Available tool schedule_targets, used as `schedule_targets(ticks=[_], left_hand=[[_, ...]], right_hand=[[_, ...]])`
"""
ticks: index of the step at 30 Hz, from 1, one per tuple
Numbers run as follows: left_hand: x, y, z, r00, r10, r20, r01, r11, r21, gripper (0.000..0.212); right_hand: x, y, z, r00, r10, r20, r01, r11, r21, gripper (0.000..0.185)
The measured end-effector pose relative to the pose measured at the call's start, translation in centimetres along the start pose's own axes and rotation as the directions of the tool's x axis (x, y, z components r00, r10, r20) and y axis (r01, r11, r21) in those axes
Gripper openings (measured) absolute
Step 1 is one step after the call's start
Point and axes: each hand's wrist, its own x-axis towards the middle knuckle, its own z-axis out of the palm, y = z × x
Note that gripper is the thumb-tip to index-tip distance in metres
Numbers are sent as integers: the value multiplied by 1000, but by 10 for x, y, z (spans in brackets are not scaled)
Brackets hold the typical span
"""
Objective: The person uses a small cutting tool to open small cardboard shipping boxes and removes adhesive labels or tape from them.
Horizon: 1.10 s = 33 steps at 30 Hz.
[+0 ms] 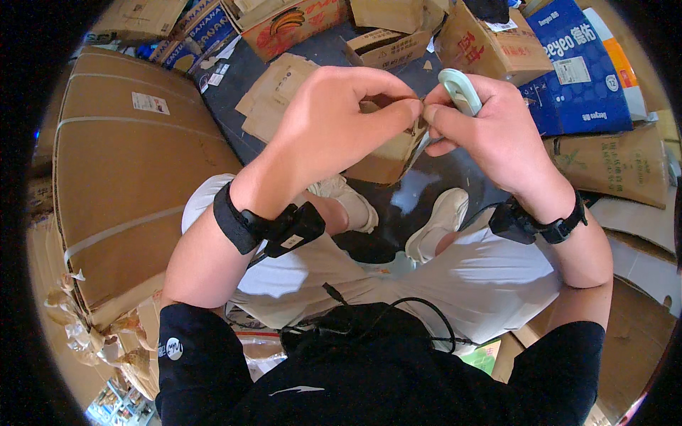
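Note:
In front of me my left hand (341,122) pinches with thumb and forefinger at the upper edge of a small cardboard box (381,161). The exact spot it grips is hidden by the fingers. Fingertip to fingertip with it, my right hand (485,125) also pinches at that edge. Tucked in the right hand is a tool with a pale green looped handle (459,91); the fingers cover its other end, so its kind is unclear. The box hangs or stands tilted above the dark floor, just beyond my shoes, with a pale strip along its right edge.
A large strapped carton (138,175) stands close on my left. Flattened cardboard (277,90) lies on the dark floor (224,101). Beyond are a banana carton (293,26), an open carton (386,50) and a red-printed carton (490,48). A blue printed carton (581,69) leans at right.

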Motion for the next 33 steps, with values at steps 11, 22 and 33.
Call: schedule_targets(ticks=[11,22,33], left_hand=[[-1,-3,7,999,-9,-32,10,1000,26,16],[0,-14,6,991,62,-117,-68,997,-47,12],[-2,-7,9,995,17,-98,-19,1000,-18,17]], right_hand=[[0,4,4,996,-85,12,86,983,-162,18],[1,-3,-2,998,37,43,-34,997,-73,18],[2,-1,2,999,-27,-18,25,990,-138,34]])
